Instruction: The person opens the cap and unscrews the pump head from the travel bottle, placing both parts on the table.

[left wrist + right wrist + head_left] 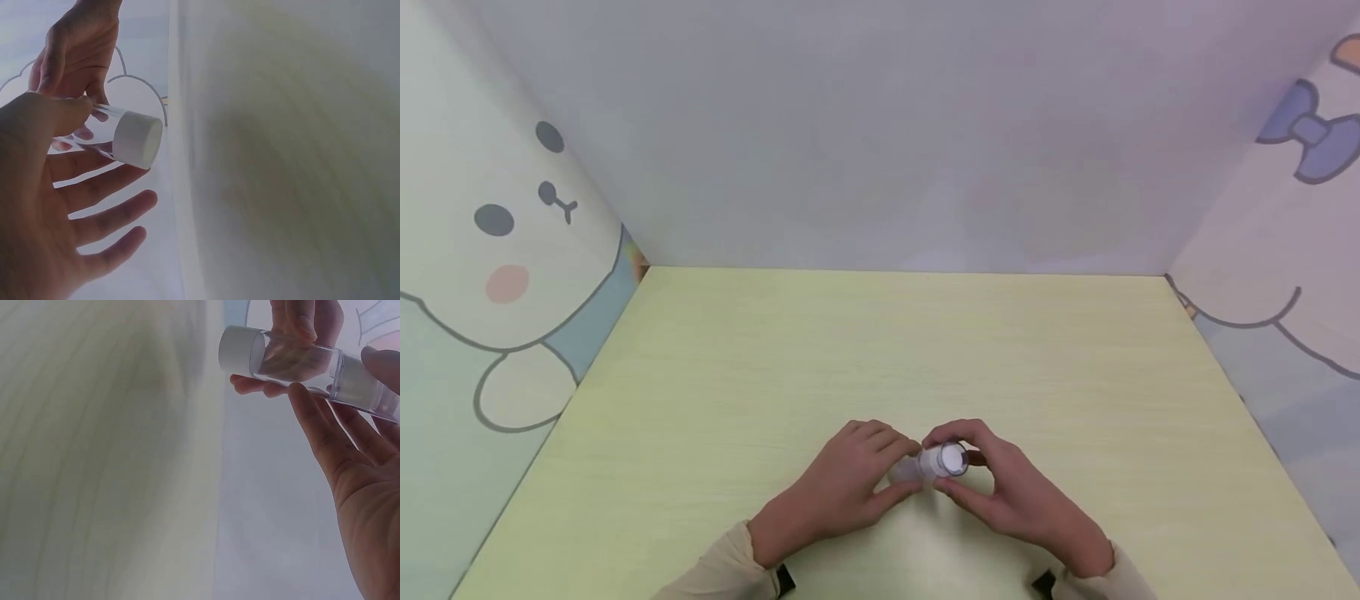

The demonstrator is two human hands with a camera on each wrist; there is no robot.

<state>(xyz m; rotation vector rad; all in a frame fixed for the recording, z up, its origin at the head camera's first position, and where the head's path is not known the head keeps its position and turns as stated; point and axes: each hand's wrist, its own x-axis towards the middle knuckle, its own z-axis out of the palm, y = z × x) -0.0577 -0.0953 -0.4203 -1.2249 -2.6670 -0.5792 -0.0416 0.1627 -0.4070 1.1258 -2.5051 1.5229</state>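
A small clear bottle (906,469) with a white end lies sideways between both hands, close over the table. My left hand (853,483) pinches its clear body between thumb and fingers. In the left wrist view, the white end (137,139) points away from the right hand, and the lower fingers of the left hand are spread. My right hand (1018,496) grips the opposite end, thumb below and fingers above, round a clear cap (953,460) over a white collar (357,382). In the right wrist view the bottle's see-through body spans both hands.
Beneath the hands is a pale yellow-green table (760,367). A plain light wall (910,142) stands along its far edge. Cartoon-printed panels rise at the left (523,379) and right (1247,242) sides. Beige sleeves (726,567) cover the forearms.
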